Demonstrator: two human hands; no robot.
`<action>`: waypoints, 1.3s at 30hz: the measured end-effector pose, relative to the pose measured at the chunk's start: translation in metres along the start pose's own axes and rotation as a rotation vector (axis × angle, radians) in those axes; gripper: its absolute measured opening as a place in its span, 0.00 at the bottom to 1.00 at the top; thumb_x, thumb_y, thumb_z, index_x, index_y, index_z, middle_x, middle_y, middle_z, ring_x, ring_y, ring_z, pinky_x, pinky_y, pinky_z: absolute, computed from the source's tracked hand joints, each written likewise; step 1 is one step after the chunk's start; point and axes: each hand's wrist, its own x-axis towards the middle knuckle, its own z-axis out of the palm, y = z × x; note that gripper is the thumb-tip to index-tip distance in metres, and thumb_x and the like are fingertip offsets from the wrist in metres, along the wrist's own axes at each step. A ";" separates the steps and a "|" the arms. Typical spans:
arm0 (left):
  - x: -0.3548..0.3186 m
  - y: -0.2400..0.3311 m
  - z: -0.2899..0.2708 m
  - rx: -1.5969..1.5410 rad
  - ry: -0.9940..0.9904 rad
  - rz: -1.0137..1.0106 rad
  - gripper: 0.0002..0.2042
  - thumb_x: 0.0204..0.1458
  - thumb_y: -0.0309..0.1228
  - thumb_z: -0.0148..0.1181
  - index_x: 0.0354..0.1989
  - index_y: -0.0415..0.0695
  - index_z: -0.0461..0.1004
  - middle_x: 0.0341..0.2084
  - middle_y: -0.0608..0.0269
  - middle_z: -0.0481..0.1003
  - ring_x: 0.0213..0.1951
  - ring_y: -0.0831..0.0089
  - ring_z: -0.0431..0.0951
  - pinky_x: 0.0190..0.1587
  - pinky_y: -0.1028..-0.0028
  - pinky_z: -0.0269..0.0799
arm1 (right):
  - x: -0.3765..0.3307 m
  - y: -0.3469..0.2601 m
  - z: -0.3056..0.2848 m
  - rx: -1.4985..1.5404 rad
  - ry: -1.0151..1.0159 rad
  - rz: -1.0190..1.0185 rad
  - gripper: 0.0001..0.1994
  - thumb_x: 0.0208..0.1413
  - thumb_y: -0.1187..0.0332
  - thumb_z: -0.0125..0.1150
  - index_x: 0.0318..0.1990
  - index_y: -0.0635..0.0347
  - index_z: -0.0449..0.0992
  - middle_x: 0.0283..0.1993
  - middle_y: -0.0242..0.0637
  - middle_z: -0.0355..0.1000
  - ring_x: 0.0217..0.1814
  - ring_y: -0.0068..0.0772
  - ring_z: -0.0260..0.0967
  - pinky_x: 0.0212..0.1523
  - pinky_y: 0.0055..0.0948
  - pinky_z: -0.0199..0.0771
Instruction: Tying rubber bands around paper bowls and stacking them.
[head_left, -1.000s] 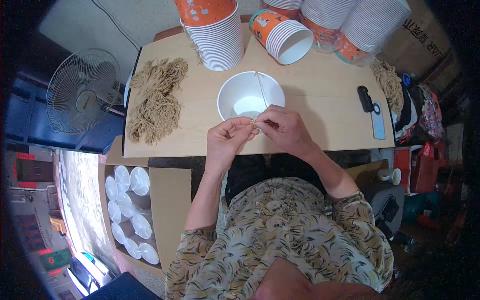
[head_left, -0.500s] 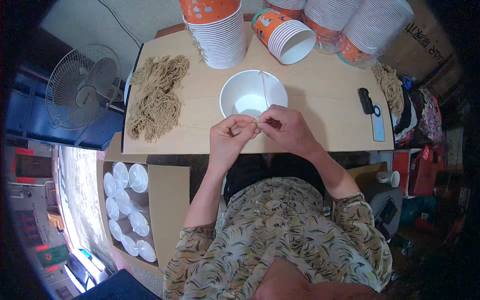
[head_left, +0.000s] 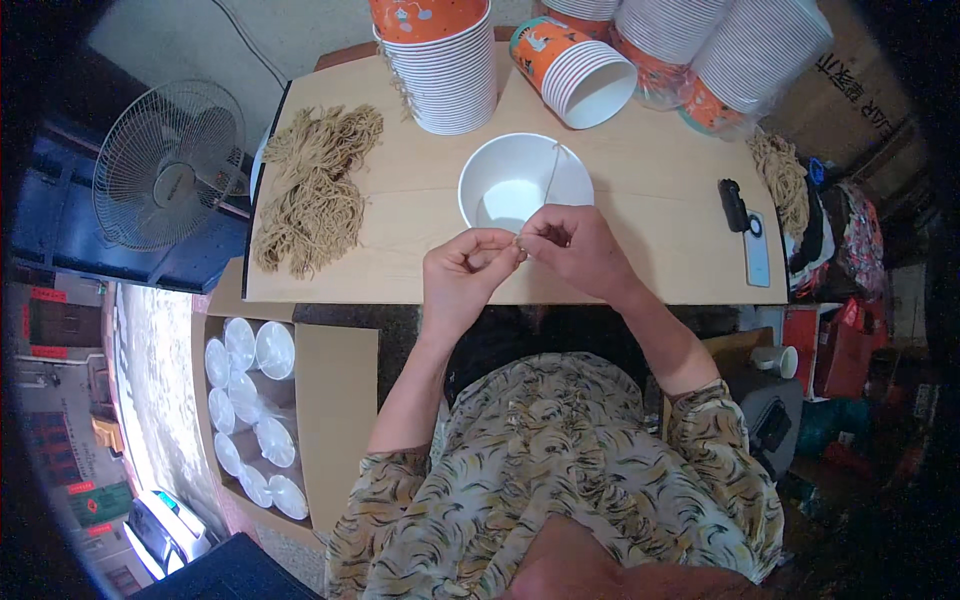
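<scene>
Here, near the tabletop's front edge, the left hand and right hand meet, both pinching a thin tan string. It runs from the fingertips up over the white paper bowl, its long axis pointing toward the back edge. Being so fine, it could slip from the pinch or tip the light bowl if tugged.

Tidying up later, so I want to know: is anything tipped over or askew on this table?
Yes. One orange cup stack lies on its side behind the white bowl, open end toward it, while the neighbouring stack stands upright. Nothing looks spilled.
</scene>
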 end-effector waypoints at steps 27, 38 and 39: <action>0.009 0.000 -0.006 -0.102 -0.077 -0.094 0.05 0.58 0.21 0.63 0.41 0.34 0.77 0.32 0.60 0.81 0.34 0.78 0.82 0.39 0.81 0.80 | 0.009 0.000 -0.006 -0.058 -0.032 -0.036 0.05 0.59 0.73 0.61 0.38 0.64 0.79 0.20 0.19 0.65 0.23 0.08 0.56 0.23 0.18 0.55; 0.010 0.000 -0.008 -0.161 -0.074 -0.086 0.04 0.56 0.19 0.63 0.39 0.36 0.77 0.31 0.59 0.81 0.33 0.75 0.83 0.37 0.78 0.81 | 0.008 -0.006 -0.012 0.015 -0.151 0.061 0.06 0.57 0.73 0.62 0.40 0.64 0.79 0.28 0.33 0.76 0.31 0.18 0.71 0.32 0.26 0.72; 0.010 0.001 -0.008 -0.161 -0.077 -0.099 0.04 0.56 0.19 0.63 0.39 0.36 0.77 0.31 0.58 0.81 0.33 0.74 0.83 0.37 0.78 0.81 | 0.009 -0.006 -0.013 0.002 -0.159 0.056 0.06 0.57 0.72 0.61 0.39 0.64 0.78 0.28 0.33 0.76 0.30 0.18 0.70 0.32 0.26 0.72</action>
